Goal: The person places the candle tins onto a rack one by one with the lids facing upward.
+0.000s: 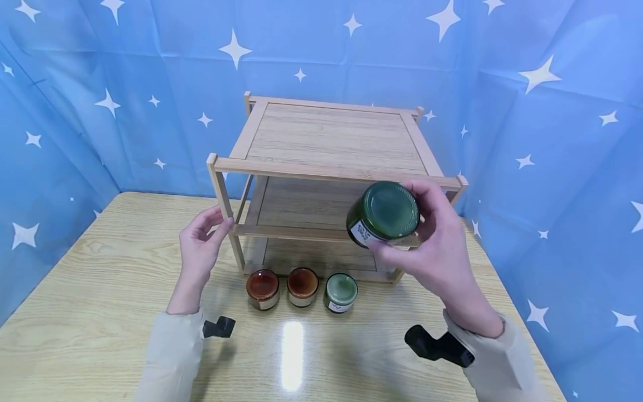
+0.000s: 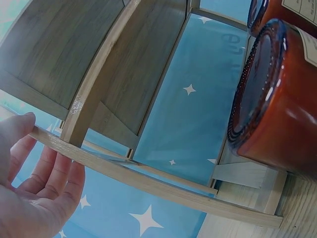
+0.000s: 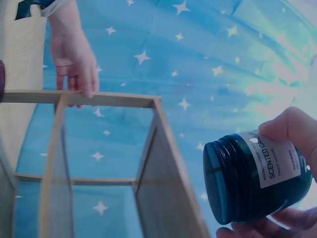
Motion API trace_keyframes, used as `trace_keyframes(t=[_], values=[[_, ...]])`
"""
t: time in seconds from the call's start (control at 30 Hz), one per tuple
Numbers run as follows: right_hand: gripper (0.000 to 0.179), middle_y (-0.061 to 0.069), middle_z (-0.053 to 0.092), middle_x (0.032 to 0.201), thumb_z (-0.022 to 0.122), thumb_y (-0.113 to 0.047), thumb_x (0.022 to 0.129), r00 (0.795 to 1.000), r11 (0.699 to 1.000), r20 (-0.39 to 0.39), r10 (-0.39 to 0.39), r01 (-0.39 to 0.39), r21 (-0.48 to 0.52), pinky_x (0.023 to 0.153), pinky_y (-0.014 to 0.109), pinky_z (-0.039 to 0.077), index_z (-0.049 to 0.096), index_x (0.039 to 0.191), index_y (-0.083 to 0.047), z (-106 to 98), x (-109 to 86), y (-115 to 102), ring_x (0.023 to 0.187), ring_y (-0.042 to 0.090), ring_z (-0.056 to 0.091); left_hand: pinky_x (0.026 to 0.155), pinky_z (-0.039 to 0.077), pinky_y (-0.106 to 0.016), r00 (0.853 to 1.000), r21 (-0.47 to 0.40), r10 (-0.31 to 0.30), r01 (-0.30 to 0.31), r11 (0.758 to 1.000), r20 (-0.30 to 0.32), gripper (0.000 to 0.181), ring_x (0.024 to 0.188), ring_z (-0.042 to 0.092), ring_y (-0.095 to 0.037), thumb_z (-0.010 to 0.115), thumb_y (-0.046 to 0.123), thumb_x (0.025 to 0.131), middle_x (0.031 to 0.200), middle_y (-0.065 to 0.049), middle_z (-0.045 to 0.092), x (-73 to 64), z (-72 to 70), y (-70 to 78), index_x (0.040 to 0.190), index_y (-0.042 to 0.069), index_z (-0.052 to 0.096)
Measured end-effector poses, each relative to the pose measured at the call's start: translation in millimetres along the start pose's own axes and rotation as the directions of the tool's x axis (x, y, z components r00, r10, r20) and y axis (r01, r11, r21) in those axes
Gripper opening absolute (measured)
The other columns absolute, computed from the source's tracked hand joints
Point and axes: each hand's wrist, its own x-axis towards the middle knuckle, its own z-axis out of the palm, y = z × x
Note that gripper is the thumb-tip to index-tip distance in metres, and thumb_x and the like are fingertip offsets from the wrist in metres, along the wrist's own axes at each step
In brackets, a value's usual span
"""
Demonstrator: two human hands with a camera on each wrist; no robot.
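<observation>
Head view showed the right hand (image 1: 442, 245) gripping a dark green scented-candle jar (image 1: 388, 212) before a three-tier wooden shelf (image 1: 336, 137); the left hand (image 1: 200, 245) pinched its left front post (image 1: 221, 192). Three jars (image 1: 303, 283) stood below.

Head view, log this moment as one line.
right hand: grips green jar; left hand: holds rack's left front post; table: three more jars in a row

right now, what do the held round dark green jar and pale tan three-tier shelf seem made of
The round dark green jar looks like glossy tinted glass, given its shiny highlights, though plastic is possible. The pale tan three-tier shelf looks like smooth, satin wood or bamboo: fine grain shows on top.
</observation>
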Motion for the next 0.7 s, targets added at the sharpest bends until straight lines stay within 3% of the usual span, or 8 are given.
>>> trace_keyframes(t=[0.33,0.5,0.7], values=[[0.062,0.013,0.059,0.111,0.075,0.018,0.059,0.999,0.997,0.036,-0.026,0.023,0.070,0.085,0.029,0.052,0.051,0.114,0.005,12,41.2,-21,0.098,0.028,0.057,0.085,0.051,-0.021,1.000,-0.003,-0.018,0.018,1.000,0.003,0.025,0.091,0.064,-0.010,0.061,-0.014,0.087,0.091,0.009,0.068,0.6,-0.5,-0.1,0.111,-0.007,0.066],[0.061,0.009,0.060,0.112,0.076,0.013,0.062,0.998,1.000,0.059,0.020,-0.021,0.018,0.087,0.033,0.052,0.051,0.116,0.001,21,60.3,-31,0.101,0.023,0.058,0.085,0.051,-0.021,1.000,-0.002,-0.020,0.020,1.000,0.001,0.025,0.091,0.064,-0.010,0.061,-0.013,0.087,0.091,0.009,0.068,0.9,-1.0,-0.1,0.111,-0.007,0.066],[0.063,0.006,0.058,0.115,0.079,0.007,0.063,0.995,0.999,0.093,0.020,-0.016,-0.040,0.090,0.036,0.051,0.050,0.118,-0.001,36,82.6,-34,0.106,0.017,0.056,0.085,0.052,-0.021,1.000,-0.005,-0.012,0.012,1.000,0.001,0.025,0.089,0.064,-0.009,0.061,-0.014,0.087,0.090,0.009,0.068,1.1,-0.6,-0.6,0.111,-0.008,0.065]])
